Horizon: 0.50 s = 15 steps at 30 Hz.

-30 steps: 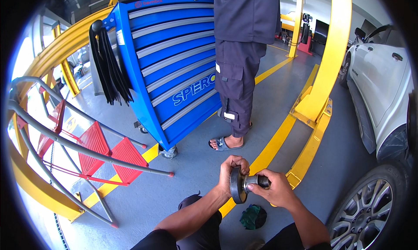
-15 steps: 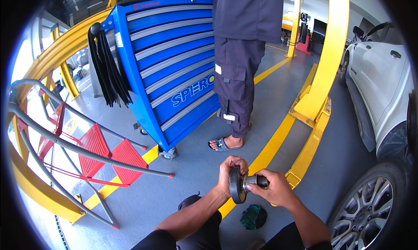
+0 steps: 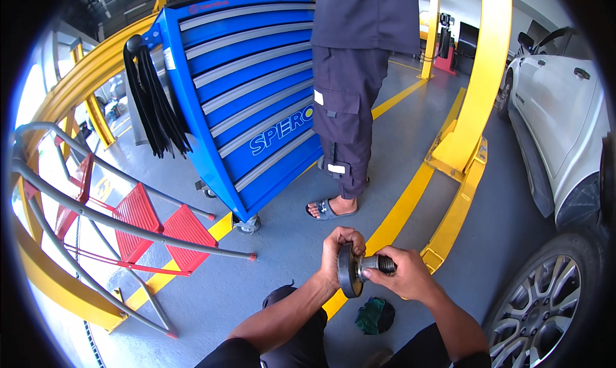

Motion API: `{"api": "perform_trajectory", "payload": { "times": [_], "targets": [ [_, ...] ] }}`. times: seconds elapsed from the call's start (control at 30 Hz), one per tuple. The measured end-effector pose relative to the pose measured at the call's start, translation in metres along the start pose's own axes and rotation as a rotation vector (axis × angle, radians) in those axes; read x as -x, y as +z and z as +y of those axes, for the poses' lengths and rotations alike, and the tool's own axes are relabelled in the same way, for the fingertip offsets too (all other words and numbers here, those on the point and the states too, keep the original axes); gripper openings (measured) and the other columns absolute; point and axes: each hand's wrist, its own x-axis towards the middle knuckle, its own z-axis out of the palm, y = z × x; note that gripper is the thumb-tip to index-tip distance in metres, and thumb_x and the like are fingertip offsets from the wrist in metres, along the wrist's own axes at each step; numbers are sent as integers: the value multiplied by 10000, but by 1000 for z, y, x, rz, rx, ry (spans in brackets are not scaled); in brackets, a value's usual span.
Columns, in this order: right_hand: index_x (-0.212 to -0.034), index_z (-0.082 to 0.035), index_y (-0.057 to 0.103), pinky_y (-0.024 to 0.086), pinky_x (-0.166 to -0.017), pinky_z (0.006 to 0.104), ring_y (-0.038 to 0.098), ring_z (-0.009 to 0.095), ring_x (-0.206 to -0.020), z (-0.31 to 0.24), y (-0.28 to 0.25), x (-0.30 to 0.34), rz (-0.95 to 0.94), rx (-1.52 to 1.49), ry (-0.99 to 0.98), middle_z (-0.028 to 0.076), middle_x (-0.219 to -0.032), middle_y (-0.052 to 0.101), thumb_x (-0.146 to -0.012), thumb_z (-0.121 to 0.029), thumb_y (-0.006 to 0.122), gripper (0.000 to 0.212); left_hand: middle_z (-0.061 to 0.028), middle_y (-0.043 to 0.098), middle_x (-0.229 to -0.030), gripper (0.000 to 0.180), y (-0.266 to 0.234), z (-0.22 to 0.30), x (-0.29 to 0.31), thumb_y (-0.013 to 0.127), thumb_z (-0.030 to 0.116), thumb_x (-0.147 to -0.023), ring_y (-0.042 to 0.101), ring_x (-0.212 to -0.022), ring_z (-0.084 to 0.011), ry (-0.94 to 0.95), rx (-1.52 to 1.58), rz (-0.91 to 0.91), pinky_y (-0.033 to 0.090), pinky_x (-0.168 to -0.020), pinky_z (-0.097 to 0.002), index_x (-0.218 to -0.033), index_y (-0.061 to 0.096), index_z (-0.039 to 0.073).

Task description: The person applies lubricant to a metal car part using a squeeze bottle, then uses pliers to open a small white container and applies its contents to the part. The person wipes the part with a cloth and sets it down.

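Both my hands hold a lift pad (image 3: 350, 273), a round black disc with a threaded metal stem (image 3: 385, 265), out in front of me above the floor. My left hand (image 3: 333, 256) grips the disc's far side with curled fingers. On the stem side, my right hand (image 3: 407, 275) wraps round the threaded end, its thumb pressed along the metal near the disc. The stem points to the right, roughly level. Below the hands a crumpled green and black cloth (image 3: 372, 316) lies on the floor.
A person (image 3: 346, 98) in dark workwear and sandals stands ahead beside a blue tool cabinet (image 3: 247, 105) on casters. A red-stepped folding ladder (image 3: 186, 236) is at left. Yellow lift post (image 3: 478, 92) and arm (image 3: 452, 217) stand right, near a white car (image 3: 558, 111).
The hands and lift pad keep nearly the same pose. The surroundings have shifted slightly left in the view.
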Motion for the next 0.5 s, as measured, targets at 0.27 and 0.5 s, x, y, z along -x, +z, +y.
{"api": "perform_trajectory", "payload": {
  "times": [0.27,0.5],
  "targets": [
    [-1008,21,717,576,-685,415,749,357,-751,-1,-1,0,0,24,-10,188,-814,735,-871,-444,851,503,-49,482,-669,428,-4,-3,-3,434,345,-982,463,-668,-176,15,-13,-16,397,-700,-313,-652,486,78],
    [-1023,32,720,575,-690,414,749,357,-753,-2,-3,0,-14,29,-5,193,-818,735,-874,-454,844,522,-49,473,-658,427,1,-1,0,431,341,-987,456,-652,-182,-2,-20,15,404,-693,-323,-650,470,82]
  ]
}}
